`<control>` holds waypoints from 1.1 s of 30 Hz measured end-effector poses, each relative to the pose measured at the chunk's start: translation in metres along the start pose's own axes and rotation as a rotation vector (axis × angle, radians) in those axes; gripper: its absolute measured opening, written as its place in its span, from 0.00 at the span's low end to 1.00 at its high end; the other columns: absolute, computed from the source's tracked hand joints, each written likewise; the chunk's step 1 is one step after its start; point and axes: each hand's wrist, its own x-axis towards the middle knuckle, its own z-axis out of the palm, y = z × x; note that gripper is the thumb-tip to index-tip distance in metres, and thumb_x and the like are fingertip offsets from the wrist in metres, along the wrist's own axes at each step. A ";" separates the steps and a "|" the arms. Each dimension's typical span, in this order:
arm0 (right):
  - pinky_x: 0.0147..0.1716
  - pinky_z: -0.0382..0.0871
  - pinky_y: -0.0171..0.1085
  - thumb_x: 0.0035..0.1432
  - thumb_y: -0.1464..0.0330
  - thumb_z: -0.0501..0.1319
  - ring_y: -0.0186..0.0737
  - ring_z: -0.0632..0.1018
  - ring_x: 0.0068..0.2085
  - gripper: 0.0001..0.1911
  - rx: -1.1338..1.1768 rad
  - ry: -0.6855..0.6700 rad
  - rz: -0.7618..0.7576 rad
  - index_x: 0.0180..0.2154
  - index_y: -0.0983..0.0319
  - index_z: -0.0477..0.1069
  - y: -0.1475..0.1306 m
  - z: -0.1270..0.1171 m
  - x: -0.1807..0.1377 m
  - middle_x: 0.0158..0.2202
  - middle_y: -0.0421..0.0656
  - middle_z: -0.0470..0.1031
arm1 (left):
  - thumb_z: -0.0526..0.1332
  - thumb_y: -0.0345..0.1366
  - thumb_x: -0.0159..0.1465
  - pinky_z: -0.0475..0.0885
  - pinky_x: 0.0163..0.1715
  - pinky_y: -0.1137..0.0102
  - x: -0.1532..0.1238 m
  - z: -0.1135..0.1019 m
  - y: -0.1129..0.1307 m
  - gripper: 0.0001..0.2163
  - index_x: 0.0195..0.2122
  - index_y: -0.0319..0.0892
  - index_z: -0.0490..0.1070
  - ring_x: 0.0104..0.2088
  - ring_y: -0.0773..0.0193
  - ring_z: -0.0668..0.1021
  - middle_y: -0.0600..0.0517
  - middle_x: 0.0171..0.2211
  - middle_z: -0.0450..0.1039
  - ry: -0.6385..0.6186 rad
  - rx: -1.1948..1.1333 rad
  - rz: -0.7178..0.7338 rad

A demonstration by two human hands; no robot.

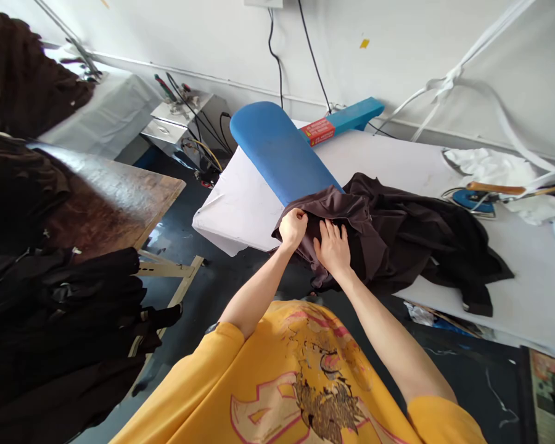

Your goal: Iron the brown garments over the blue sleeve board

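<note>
At centre, the left hand (293, 229) pinches the garment (409, 225); the right hand (333, 248) lies half-spread on it. Only the board's (277, 145) lower end is covered; the iron (472, 201), far right, is unheld.

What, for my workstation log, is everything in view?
Worktable: 1, white, centre-right
Board: 1, blue, over worktable
Bar: 1, blue and red, behind board
Garment: at least 1, dark brown, on board and worktable
Iron: 1, blue with brown handle, right
Cloth: uncounted, white, beside iron
Straps: uncounted, white, upper right
Wall: 1, pale, back
Cables: at least 2, black, on wall
Mark: 1, yellow, on wall
Metal unit: at least 1, silver, left of board
Side table: 1, brown, left
Covered surface: 1, white, upper left
Clothes: uncounted, black and brown, left
Floor: 1, dark, below
Shirt: 1, yellow, lower centre
Left hand: 1, bare, pinching garment
Right hand: 1, bare, flat on garment
</note>
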 end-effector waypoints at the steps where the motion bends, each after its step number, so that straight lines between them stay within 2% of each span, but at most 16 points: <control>1: 0.67 0.54 0.60 0.70 0.64 0.50 0.60 0.69 0.63 0.30 0.001 -0.001 -0.004 0.67 0.74 0.61 0.000 0.000 0.000 0.68 0.59 0.64 | 0.59 0.35 0.68 0.72 0.40 0.68 0.000 0.002 0.000 0.07 0.38 0.46 0.77 0.39 0.59 0.81 0.52 0.37 0.81 0.039 0.021 0.026; 4: 0.67 0.53 0.59 0.71 0.63 0.49 0.60 0.68 0.63 0.30 -0.002 -0.032 -0.005 0.67 0.74 0.61 0.001 -0.001 0.001 0.69 0.59 0.62 | 0.58 0.35 0.70 0.72 0.42 0.68 0.000 0.009 -0.005 0.08 0.39 0.46 0.78 0.42 0.59 0.81 0.52 0.39 0.81 0.158 0.105 0.144; 8: 0.69 0.50 0.58 0.71 0.64 0.50 0.59 0.66 0.65 0.31 -0.017 -0.085 0.013 0.69 0.74 0.59 0.001 -0.002 0.002 0.71 0.59 0.59 | 0.55 0.35 0.73 0.71 0.43 0.69 0.007 0.018 -0.015 0.10 0.44 0.47 0.78 0.46 0.61 0.81 0.51 0.45 0.81 0.239 0.172 0.271; 14: 0.68 0.50 0.57 0.70 0.64 0.51 0.59 0.66 0.65 0.31 -0.040 -0.105 0.024 0.69 0.73 0.58 -0.001 -0.004 0.004 0.71 0.57 0.58 | 0.52 0.40 0.76 0.69 0.38 0.68 0.025 0.024 -0.022 0.14 0.45 0.47 0.78 0.45 0.59 0.80 0.49 0.40 0.81 0.209 0.336 0.434; 21: 0.68 0.50 0.58 0.69 0.64 0.50 0.60 0.66 0.65 0.33 -0.023 -0.127 0.032 0.70 0.73 0.56 -0.001 -0.005 0.005 0.73 0.57 0.54 | 0.54 0.37 0.75 0.67 0.35 0.66 0.022 0.015 -0.010 0.12 0.43 0.46 0.78 0.44 0.58 0.79 0.49 0.40 0.80 0.185 0.380 0.384; 26: 0.68 0.49 0.59 0.69 0.64 0.50 0.60 0.65 0.66 0.33 -0.009 -0.110 0.029 0.70 0.73 0.57 -0.001 -0.003 0.005 0.72 0.57 0.56 | 0.52 0.40 0.76 0.66 0.33 0.68 0.016 0.016 -0.019 0.14 0.44 0.46 0.77 0.39 0.60 0.79 0.50 0.39 0.79 0.232 0.328 0.373; 30: 0.68 0.49 0.59 0.69 0.64 0.50 0.60 0.65 0.66 0.32 -0.012 -0.098 0.031 0.70 0.73 0.58 -0.002 -0.002 0.004 0.71 0.57 0.58 | 0.48 0.36 0.76 0.70 0.41 0.65 -0.004 0.013 -0.029 0.16 0.51 0.43 0.75 0.44 0.58 0.78 0.45 0.42 0.78 0.313 0.313 0.519; 33: 0.69 0.49 0.59 0.70 0.63 0.49 0.59 0.65 0.66 0.32 -0.011 -0.097 0.034 0.69 0.73 0.58 -0.002 -0.002 0.004 0.70 0.58 0.60 | 0.50 0.30 0.71 0.70 0.51 0.59 -0.022 0.013 -0.034 0.17 0.54 0.41 0.75 0.49 0.55 0.77 0.43 0.47 0.78 0.205 0.320 0.741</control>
